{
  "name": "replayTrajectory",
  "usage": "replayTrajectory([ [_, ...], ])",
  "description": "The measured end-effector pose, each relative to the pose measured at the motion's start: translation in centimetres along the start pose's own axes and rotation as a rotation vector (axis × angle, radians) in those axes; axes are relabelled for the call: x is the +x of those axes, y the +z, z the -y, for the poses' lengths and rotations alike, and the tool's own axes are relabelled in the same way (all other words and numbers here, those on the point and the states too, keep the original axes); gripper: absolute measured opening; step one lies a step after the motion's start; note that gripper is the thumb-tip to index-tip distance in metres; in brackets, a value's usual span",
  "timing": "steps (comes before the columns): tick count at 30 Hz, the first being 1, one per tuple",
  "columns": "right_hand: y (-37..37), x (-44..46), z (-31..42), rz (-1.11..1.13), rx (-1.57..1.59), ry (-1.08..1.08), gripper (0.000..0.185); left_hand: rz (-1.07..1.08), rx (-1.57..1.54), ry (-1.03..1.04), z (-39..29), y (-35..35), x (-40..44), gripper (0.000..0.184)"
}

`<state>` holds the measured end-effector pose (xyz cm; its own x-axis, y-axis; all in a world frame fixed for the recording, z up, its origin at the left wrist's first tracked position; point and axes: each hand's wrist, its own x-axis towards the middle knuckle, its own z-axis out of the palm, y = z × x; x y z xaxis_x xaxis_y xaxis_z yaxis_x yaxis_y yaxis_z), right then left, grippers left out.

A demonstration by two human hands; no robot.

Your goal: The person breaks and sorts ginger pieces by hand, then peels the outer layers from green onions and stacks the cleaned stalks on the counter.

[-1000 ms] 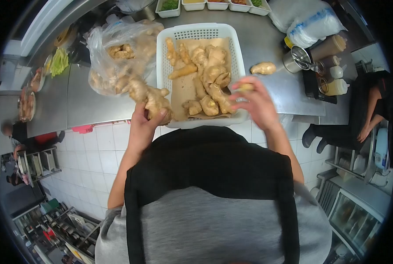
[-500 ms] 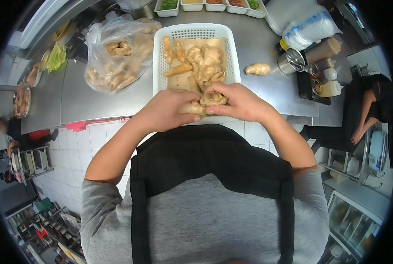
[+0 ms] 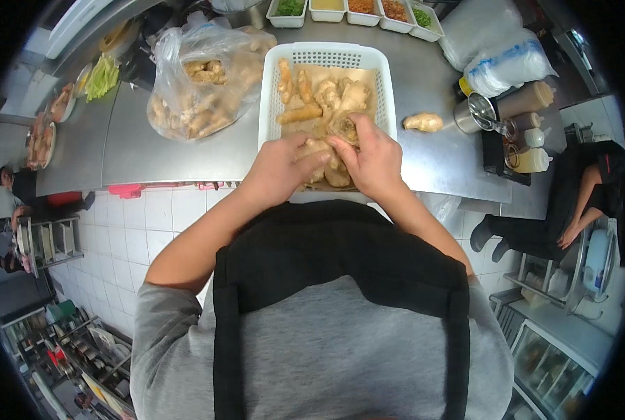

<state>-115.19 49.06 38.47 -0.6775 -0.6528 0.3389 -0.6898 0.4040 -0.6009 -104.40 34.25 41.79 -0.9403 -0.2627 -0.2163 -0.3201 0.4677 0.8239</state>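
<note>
Over the near part of a white perforated basket [image 3: 267, 91], both hands hold one knobby ginger root [image 3: 342, 129]. My left hand [image 3: 279, 168] is closed round its left part, and my right hand [image 3: 375, 157] grips its right end with the thumb on the near side. The thumbs are close together, and fingers hide much of the root. Below them in the basket, on brown paper, lie several ginger pieces [image 3: 300, 114]. A single ginger piece [image 3: 423, 122] rests on the steel counter to the right of the basket.
A clear plastic bag of ginger [image 3: 199, 105] sits left of the basket. Small white trays [image 3: 326, 14] stand behind it. At right are a metal pot [image 3: 474, 112], sauce bottles [image 3: 533, 160] and wrapped plastic bags [image 3: 508, 66]. A seated person [image 3: 585, 189] is at far right.
The right hand has come from the basket's right side to the ginger, which the left hand has brought over the basket. Since half a second ago both hands have moved slightly farther over it.
</note>
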Motion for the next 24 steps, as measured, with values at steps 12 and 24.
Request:
replayTrajectory([
  [12,-7.2,-4.8,-8.4,0.143,2.066,0.534,0.049,0.129,0.2,0.485,-5.6,3.1,7.7,0.051],
  [24,-12.1,-13.5,-12.2,-0.188,2.102,0.479,0.051,0.426,0.692,0.726,-6.8,19.4,16.6,0.039],
])
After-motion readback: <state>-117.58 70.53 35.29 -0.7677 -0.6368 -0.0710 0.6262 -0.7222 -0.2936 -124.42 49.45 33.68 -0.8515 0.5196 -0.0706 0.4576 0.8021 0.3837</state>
